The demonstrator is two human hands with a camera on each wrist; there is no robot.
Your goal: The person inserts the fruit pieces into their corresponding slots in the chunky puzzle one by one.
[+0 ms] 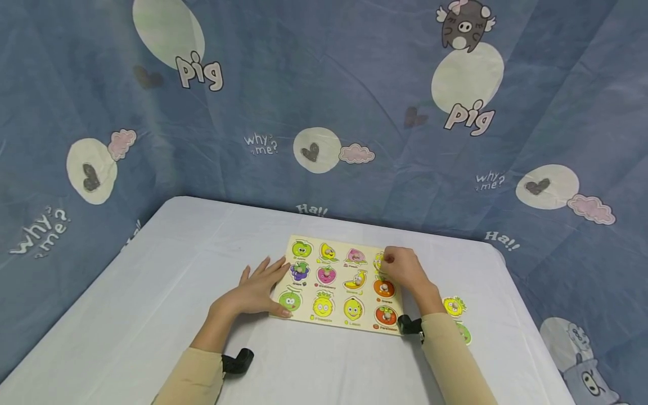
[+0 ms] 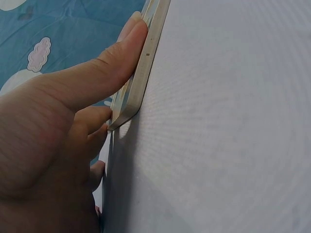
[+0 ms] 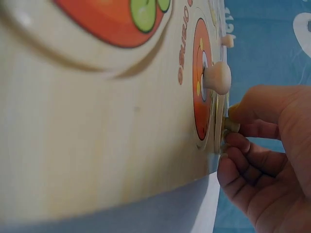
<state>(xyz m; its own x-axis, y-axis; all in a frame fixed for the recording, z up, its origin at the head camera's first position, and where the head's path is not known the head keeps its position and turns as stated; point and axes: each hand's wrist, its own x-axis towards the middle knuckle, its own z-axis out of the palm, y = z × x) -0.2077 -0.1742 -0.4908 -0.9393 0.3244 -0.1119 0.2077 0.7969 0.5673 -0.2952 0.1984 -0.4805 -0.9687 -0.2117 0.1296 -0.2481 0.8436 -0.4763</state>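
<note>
A wooden fruit puzzle board [image 1: 311, 287] lies on the white table, bearing rows of fruit pictures, several with small knobs. My left hand [image 1: 255, 289] rests at its left edge, fingers spread along the side and thumb [image 2: 109, 68] on the near corner. Over the far right corner, my right hand [image 1: 405, 270] pinches the knob [image 3: 232, 124] of a yellow puzzle piece [image 1: 378, 261], partly covered by the fingers. Whether that piece sits fully in its recess I cannot tell. Just below it is the orange piece [image 1: 383, 287] with its knob.
Right of the board lie a loose yellow puzzle piece [image 1: 454, 306] and a green one [image 1: 463, 333], the latter partly behind the right sleeve. A blue patterned cloth [image 1: 324, 101] hangs behind the white table [image 1: 202, 236].
</note>
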